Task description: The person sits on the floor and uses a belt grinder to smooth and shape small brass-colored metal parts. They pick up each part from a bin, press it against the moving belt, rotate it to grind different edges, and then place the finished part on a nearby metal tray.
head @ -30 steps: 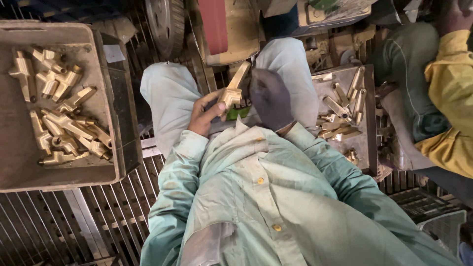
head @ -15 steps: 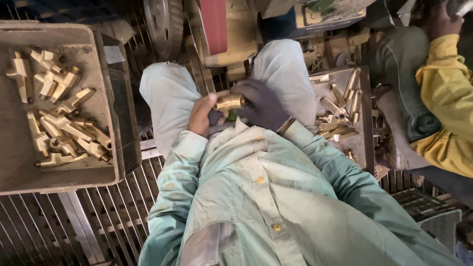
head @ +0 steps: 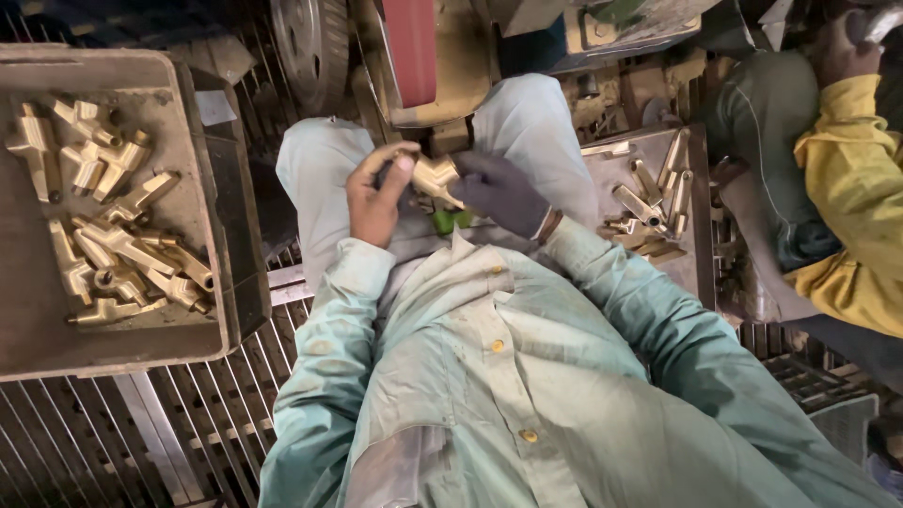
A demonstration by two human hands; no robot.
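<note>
Over lap, seated person | grey plastic tray (head: 202, 122) w/ brass fittings at L, grey metal tray (head: 701, 235) w/ more at R | R hand, dark glove (head: 497, 191), curled round small brass fitting (head: 435, 176) | L hand bare (head: 376, 188), fingers pinching same fitting
</note>
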